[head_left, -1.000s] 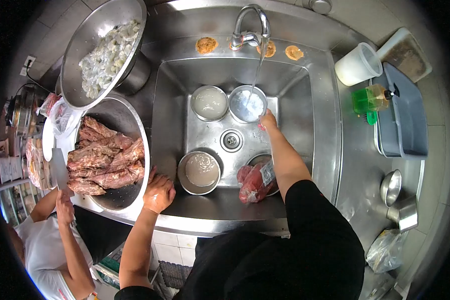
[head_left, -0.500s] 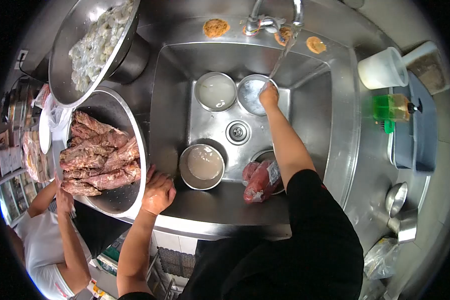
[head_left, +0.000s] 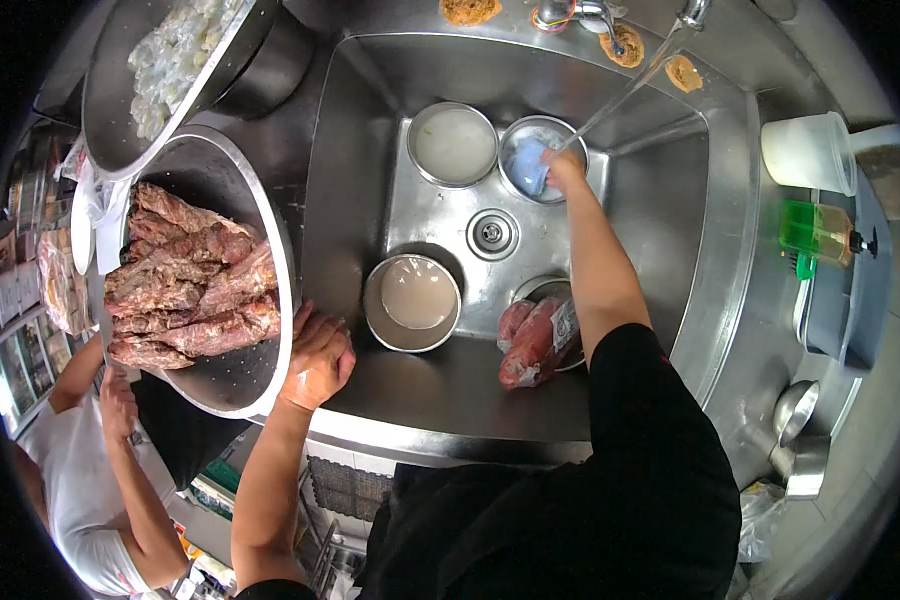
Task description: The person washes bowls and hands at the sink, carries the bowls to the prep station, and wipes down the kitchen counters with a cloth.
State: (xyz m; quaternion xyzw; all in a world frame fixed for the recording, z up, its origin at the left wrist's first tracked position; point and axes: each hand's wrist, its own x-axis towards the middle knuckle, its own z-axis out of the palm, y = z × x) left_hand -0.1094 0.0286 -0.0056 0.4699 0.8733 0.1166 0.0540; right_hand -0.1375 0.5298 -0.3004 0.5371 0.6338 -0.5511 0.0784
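Observation:
My right hand (head_left: 567,171) reaches into the upper right round metal pan (head_left: 577,190) in the sink. Its fingers are closed on a soft-looking pale blue thing (head_left: 527,165), whose kind I cannot make out. Water from the faucet (head_left: 692,14) runs down to this hand. My left hand (head_left: 316,360) lies curled at the sink's left edge, against the rim of a big colander (head_left: 288,300) of dark red meat pieces (head_left: 195,285). Whatever its curled fingers may grip is hidden.
Two pans, an upper one (head_left: 454,145) and a lower one (head_left: 410,303), hold cloudy liquid. Wrapped raw meat (head_left: 535,342) rests on another pan, near the drain (head_left: 492,235). A shrimp colander (head_left: 110,110) stands upper left. Beside me is a co-worker in a white shirt (head_left: 80,500).
The pale blue thing now shows in my right hand, inside the pan. My left hand stays by the colander rim. The whole view has shifted, with the faucet now higher and farther right.

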